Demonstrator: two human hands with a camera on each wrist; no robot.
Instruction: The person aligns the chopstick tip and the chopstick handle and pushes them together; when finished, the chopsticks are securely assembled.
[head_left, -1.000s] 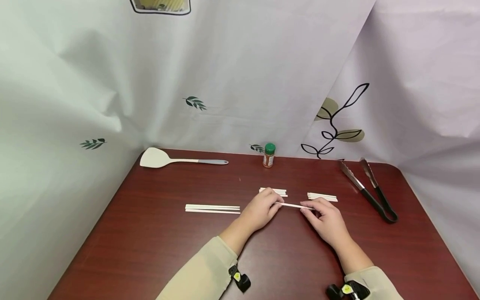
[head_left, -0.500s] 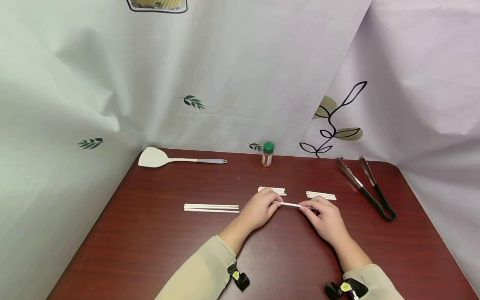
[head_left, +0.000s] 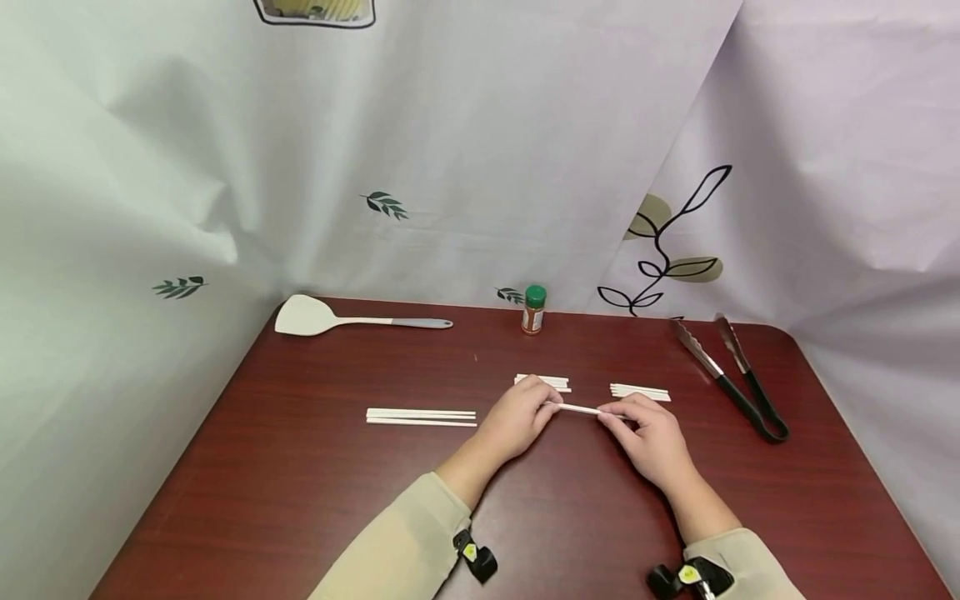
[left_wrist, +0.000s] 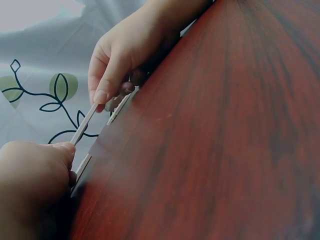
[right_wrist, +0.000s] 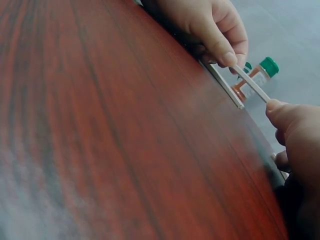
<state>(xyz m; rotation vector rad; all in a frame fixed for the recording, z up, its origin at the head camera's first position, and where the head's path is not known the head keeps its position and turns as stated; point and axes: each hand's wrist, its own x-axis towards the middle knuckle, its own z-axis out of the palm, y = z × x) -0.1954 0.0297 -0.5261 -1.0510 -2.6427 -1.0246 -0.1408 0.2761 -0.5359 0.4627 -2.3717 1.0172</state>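
A thin, pale wooden chopstick spans the gap between both hands above the table. My left hand pinches one end between thumb and fingers. At the other end, my right hand pinches it the same way, thumb uppermost in the right wrist view. The chopstick looks straight, and its ends are hidden in the fingers. Behind the left hand lies a group of short pale sticks, partly covered by that hand. Another short group lies just beyond the right hand. Longer chopsticks lie side by side left of the left hand.
A white spatula lies at the back left of the dark red table. A green-capped spice jar stands at the back edge. Tongs lie spread at the right. A patterned white cloth hangs behind.
The head view has shifted slightly, moving the scene a little to the left. Both hands keep their pinch on the chopstick in nearly the same place.
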